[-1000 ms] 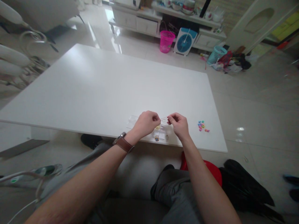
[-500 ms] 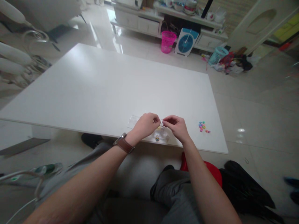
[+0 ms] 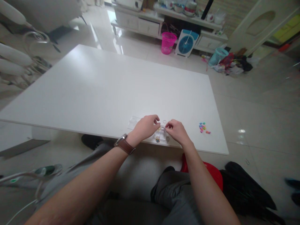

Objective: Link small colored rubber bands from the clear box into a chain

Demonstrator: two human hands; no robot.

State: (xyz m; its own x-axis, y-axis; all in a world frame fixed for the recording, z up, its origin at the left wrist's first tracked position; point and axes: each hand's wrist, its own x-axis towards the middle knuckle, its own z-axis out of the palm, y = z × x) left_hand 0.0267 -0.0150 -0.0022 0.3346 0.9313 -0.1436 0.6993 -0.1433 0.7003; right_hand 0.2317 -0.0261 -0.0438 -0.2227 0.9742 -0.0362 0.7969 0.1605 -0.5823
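My left hand [image 3: 148, 125] is over a clear plastic box [image 3: 161, 136] at the table's near edge, thumb and fingers apart with nothing visible between them. To its right, my right hand [image 3: 176, 129] has its fingertips pinched together at the box's right side; whatever they hold is too small to make out. A thin metal ring [image 3: 164, 121] lies just beyond the fingertips of both hands. At the box's front sit a small yellow-and-blue figure charm [image 3: 157, 139] and a small greyish piece [image 3: 167, 139]. The clear lid-like panel [image 3: 132, 121] is partly hidden behind my left hand.
A loose cluster of small colourful beads [image 3: 202, 127] lies on the white table [image 3: 122, 84] near its right edge. Below the table are a red stool [image 3: 212, 172] and a black bag [image 3: 246, 187]. A pink basket [image 3: 168, 43] and a blue fan [image 3: 186, 43] stand beyond.
Both hands held the metal ring between them; now it lies on the table. My right hand has moved slightly down toward the box, and my left fingers have parted.
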